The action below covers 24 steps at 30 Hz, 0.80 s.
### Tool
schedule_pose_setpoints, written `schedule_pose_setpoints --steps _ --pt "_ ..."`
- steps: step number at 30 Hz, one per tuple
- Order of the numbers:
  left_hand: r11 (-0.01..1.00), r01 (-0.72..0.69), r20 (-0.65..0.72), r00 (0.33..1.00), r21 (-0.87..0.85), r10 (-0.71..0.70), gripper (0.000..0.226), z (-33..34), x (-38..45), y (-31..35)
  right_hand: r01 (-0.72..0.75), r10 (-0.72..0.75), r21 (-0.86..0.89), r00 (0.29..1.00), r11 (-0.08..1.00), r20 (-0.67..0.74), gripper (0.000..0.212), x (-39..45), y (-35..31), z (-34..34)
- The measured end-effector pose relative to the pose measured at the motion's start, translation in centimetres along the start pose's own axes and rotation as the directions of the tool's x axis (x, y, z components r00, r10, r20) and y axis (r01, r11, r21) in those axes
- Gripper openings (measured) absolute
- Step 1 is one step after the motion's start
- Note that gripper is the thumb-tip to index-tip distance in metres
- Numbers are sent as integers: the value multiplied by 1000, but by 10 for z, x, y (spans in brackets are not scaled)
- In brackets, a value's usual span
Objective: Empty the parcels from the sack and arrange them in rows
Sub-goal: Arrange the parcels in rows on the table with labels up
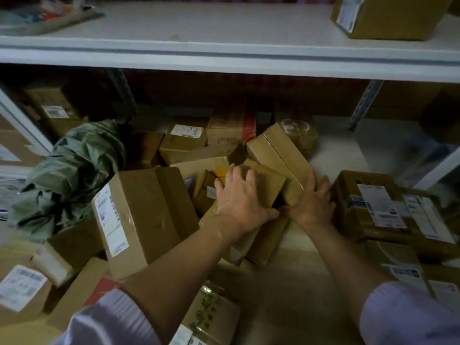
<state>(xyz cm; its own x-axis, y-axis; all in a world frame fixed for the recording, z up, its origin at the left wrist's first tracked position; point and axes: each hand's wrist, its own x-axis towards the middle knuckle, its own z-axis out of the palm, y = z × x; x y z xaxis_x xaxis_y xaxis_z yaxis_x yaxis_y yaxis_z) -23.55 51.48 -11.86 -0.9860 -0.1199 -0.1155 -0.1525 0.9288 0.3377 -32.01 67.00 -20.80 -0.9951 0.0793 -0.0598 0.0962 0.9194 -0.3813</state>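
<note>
Small box: right of the sack, pressed under the flat left hand; the spread right hand braces the neighbouring box, neither grip clamped, likely for sliding into a row.

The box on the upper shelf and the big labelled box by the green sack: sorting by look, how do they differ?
The upper-shelf box stands alone and level; the big labelled box leans tilted in a pile of parcels. The upper-shelf box is cut off by the frame; the big labelled box shows whole. Both are brown cardboard with white labels.
</note>
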Motion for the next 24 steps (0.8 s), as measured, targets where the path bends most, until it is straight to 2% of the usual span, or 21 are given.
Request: schedule_pose_setpoints --steps 5,12,17,19,21,24 --pt "1000 6 -21 1000 -14 -7 93 0 -3 3 -35 49 217 997 976 -60 110 0 5 -13" --pt "1000 9 -68 998 -26 -10 82 2 -14 16 -209 268 487 962 848 -53 95 -14 52 -46" --pt "982 -189 -227 957 -6 182 49 12 -35 36 -217 276 597 961 773 -8 86 -33 81 -69" --pt "966 -260 -232 940 -12 250 36 21 -44 44 -201 260 608 965 768 -9 86 -42 87 -77" --pt "963 -237 -172 962 -132 213 27 30 -51 52 -199 254 605 967 771 -5 88 -52 91 -83" --pt "928 -94 -81 994 -359 69 30 39 -54 71 -163 236 559 970 813 -60 93 -70 93 -91"
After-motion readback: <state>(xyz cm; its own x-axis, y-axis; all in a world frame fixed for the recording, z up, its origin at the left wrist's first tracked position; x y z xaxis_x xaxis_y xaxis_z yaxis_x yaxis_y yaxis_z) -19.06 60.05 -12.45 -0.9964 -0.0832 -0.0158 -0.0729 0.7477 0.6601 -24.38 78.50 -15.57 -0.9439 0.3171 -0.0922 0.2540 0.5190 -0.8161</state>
